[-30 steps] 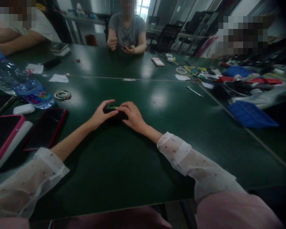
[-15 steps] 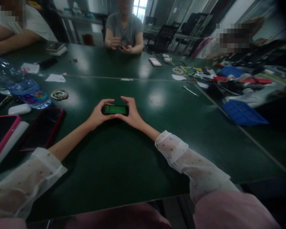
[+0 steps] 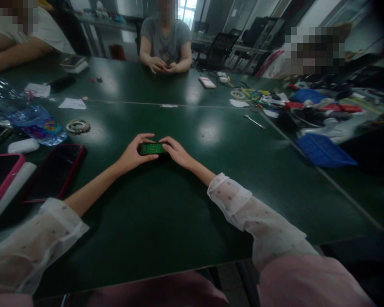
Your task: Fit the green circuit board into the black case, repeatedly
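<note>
A dark smartphone [image 3: 152, 148] with a lit green screen is held sideways just over the green table [image 3: 153, 213]. My left hand [image 3: 132, 153] wraps its left end, thumb along the lower edge and fingers along the upper one. Around the other end curls my right hand [image 3: 176, 151], its thumb lying over the right part of the screen. The phone's back and the fingertips beneath it are hidden. To the left of my hands lies a coiled ring of cord or bracelets [image 3: 78, 126].
On the left are a red-edged phone [image 3: 56, 172], a pink-cased phone [image 3: 1, 179], a white case [image 3: 23, 146] and a water bottle [image 3: 35, 121]. A wrench [image 3: 254, 122], a blue tray [image 3: 324, 150] and tangled cables [image 3: 252, 96] lie right. Several people sit around the table.
My right thumb has moved from the phone's lower edge up over the right part of the screen. The person opposite has lowered their hands and brought them together.
</note>
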### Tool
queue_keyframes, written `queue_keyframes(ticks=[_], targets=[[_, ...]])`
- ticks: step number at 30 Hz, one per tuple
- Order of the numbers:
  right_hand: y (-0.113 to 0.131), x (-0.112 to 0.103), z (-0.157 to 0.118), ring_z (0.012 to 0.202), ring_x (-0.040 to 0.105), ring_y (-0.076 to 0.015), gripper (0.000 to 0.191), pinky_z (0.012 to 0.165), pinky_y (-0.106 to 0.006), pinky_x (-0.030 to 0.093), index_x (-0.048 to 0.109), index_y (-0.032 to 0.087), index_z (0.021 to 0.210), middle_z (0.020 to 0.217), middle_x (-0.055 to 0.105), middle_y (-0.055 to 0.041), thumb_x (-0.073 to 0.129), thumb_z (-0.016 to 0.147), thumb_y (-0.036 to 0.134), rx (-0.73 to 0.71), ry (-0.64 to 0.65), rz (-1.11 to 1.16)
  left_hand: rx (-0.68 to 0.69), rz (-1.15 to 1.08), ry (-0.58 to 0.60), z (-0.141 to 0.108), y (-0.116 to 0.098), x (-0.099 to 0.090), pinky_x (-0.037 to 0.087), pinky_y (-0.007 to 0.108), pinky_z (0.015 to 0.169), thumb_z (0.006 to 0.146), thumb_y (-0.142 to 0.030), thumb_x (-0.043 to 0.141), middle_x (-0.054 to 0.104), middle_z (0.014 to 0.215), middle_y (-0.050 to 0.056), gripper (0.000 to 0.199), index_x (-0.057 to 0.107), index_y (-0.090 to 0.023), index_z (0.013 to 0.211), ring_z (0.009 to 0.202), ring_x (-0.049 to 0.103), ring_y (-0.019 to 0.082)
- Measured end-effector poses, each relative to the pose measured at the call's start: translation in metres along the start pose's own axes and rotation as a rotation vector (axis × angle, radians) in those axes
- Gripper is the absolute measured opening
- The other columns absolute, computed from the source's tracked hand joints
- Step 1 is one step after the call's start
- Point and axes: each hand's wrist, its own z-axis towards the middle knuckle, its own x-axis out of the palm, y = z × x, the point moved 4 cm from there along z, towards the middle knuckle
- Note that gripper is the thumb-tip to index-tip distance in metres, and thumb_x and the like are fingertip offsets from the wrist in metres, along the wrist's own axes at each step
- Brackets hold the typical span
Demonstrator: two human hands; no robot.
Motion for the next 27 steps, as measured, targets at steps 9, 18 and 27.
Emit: queue_keyframes(ticks=[9,18,27], targets=[[0.002,0.001,0.000,0.108,0.059,-0.0214,0.021,0.102,-0.039,0.044,0.060,0.022,0.110,0.110,0.065,-0.0051,0.047,0.097,0.031,0.013,-0.008,0.000,-0.069,-0.095,-0.020,0.002,0.005,0.004,0.042,0.049,0.109,0.091,-0.045,0.063,0.065,0.127,0.009,0.056,0.047,-0.024,0.140,0.124,0.058,0.027],[0.006,0.002,-0.002,0.107,0.059,-0.0220,0.024,0.100,-0.038,0.044,0.059,0.021,0.113,0.111,0.063,-0.0065,0.044,0.098,0.032,-0.034,0.015,-0.041,-0.047,-0.041,-0.005,0.003,0.011,0.004,0.041,0.046,0.111,0.094,-0.033,0.054,0.061,0.131,0.008,0.048,0.047,-0.023,0.141,0.128,0.053,0.025],[0.011,0.001,-0.003,0.105,0.059,-0.0222,0.026,0.096,-0.036,0.045,0.058,0.017,0.113,0.111,0.062,-0.0085,0.043,0.098,0.032,-0.045,0.019,-0.030,-0.028,-0.006,0.008,0.001,0.008,0.004,0.040,0.043,0.111,0.098,-0.034,0.050,0.059,0.132,0.009,0.048,0.045,-0.020,0.143,0.129,0.052,0.025]])
